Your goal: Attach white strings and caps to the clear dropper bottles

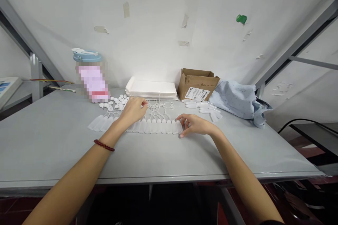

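Observation:
A row of translucent white plastic sleeves (155,126) lies side by side across the table, white cords (158,107) trailing from their far ends. My right hand (194,124) is at the row's right end, its thumb and index finger bracketing the last sleeve (179,126). Above the row, my left hand (134,110) is closed in a pinch near the cords; whatever lies between its fingertips is too small to make out. The left forearm hides part of the row. Small white plastic pieces (120,102) are heaped just beyond the left hand.
Behind the cords is a stack of white paper or envelopes (153,89). To its right stand an open cardboard box (198,84), loose translucent sleeves (211,110) and a crumpled light-blue cloth (235,98). A blue-lidded container (87,57), partly blurred, stands at the back left.

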